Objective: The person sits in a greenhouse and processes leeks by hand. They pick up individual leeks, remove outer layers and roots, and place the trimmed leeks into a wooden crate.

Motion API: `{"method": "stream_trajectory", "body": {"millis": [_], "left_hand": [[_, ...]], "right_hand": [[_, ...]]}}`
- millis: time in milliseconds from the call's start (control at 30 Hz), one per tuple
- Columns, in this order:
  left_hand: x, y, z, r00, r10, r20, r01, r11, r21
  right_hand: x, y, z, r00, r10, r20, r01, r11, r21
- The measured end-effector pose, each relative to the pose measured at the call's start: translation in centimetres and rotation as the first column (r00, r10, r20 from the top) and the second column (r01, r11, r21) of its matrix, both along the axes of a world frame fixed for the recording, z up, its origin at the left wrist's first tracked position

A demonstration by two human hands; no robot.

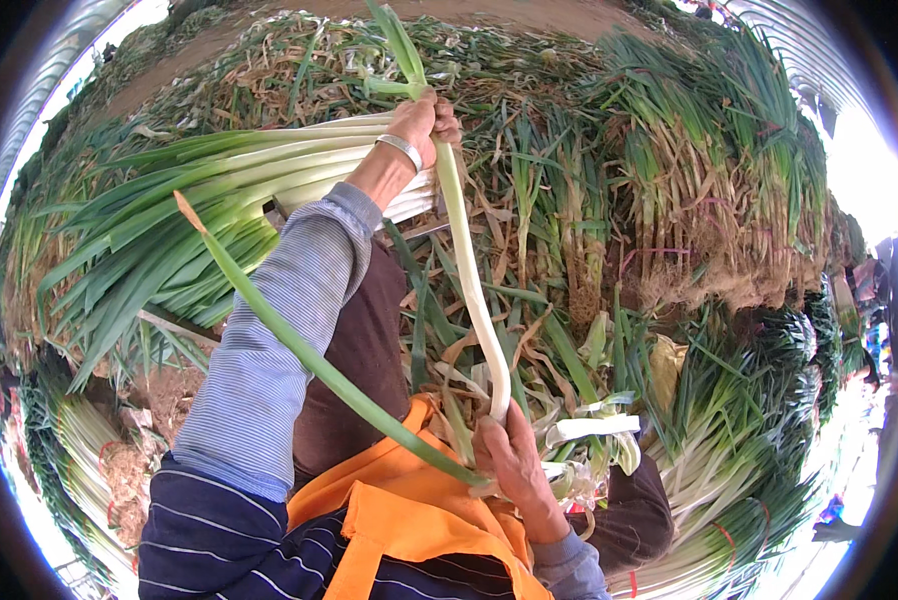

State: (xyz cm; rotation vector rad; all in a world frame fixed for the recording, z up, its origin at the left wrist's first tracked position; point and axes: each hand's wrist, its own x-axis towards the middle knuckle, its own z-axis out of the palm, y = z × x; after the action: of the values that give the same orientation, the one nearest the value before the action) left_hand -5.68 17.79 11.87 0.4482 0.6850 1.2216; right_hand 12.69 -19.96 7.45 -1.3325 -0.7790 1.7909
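Note:
A long Welsh onion [464,247] with a slightly bent pale shaft stretches between both hands. Its green upper part comes out above my left hand [423,127], which is closed around it and wears a metal band at the wrist. Lower down, my right hand [510,454] grips the white lower end. One long green leaf [329,371] runs from my right hand across my left sleeve; its brownish tip points up and left. Beneath my left forearm lies a stack of clean white-stemmed Welsh onions [291,165], partly covered by the arm.
Tied bundles of untrimmed onions [689,180] with roots stand at the right. Stripped leaves and peelings [591,435] lie beside my right hand. White-stemmed bundles [719,487] lie lower right, others [89,450] lower left. An orange apron [419,517] covers my lap. A metal bar [179,328] shows beneath the stack.

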Motion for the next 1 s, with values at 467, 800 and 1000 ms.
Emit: {"method": "stream_trajectory", "body": {"millis": [467, 800, 1000], "left_hand": [[-1.2, 0.6, 4.3, 0.982, 0.163, -0.097, -0.144, 0.973, 0.178], [0.0, -6.1, -1.5, 0.959, -0.245, -0.14, 0.258, 0.962, 0.087], [-0.8, -4.6, -1.8, 0.957, -0.265, -0.121, 0.268, 0.963, 0.011]], "right_hand": [[12.1, -8.8, -3.1, 0.362, 0.023, 0.932, -0.318, 0.943, 0.1], [13.1, 22.7, -17.6, 0.639, -0.086, 0.764, -0.106, 0.975, 0.198], [10.9, 33.3, -30.0, 0.275, 0.006, 0.961, -0.168, 0.985, 0.042]]}}
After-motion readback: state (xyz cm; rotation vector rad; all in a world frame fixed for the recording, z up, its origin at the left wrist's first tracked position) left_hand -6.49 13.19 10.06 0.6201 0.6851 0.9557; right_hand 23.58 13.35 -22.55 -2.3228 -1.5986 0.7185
